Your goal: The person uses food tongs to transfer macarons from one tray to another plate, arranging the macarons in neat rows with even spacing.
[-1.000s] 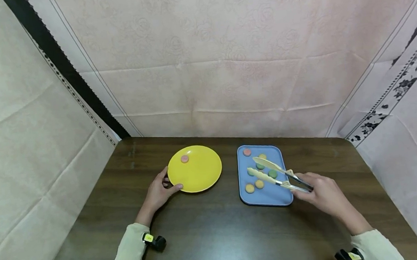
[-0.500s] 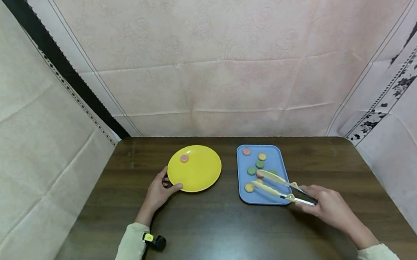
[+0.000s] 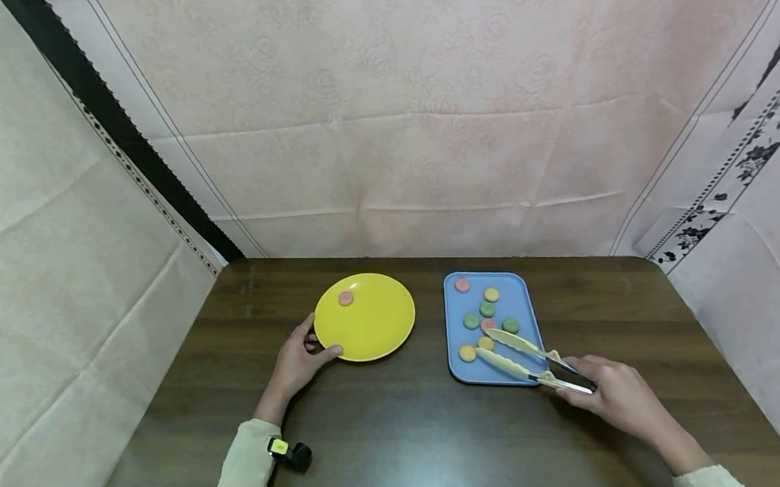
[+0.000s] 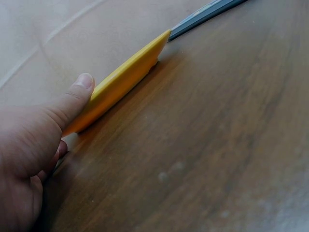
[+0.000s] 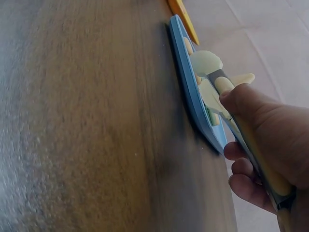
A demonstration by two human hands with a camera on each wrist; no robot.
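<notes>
My left hand (image 3: 301, 361) grips the left rim of a round yellow plate (image 3: 376, 325). In the left wrist view its thumb lies on the plate edge (image 4: 123, 77). One pink macaron-like disc (image 3: 345, 298) sits near the plate's upper left. My right hand (image 3: 615, 398) holds a pair of tongs (image 3: 553, 372) with cream-coloured tips and metal arms. Those tips are spread apart low over a blue tray (image 3: 468, 377), pointing left, with a yellow disc (image 3: 485, 344) between them. Just beyond the upper tip, a pink disc (image 3: 488, 325) is partly covered.
Elsewhere on the tray lie a pink disc (image 3: 462, 285), yellow discs (image 3: 467, 354) and green discs (image 3: 471, 320). Plate and tray stand side by side on a brown wooden table (image 3: 392, 442). Behind the table hangs a pale cloth (image 3: 390, 159).
The tongs have moved from the tray's middle toward its front, tips still spread, uncovering green and yellow discs. My left hand and the plate have stayed in place.
</notes>
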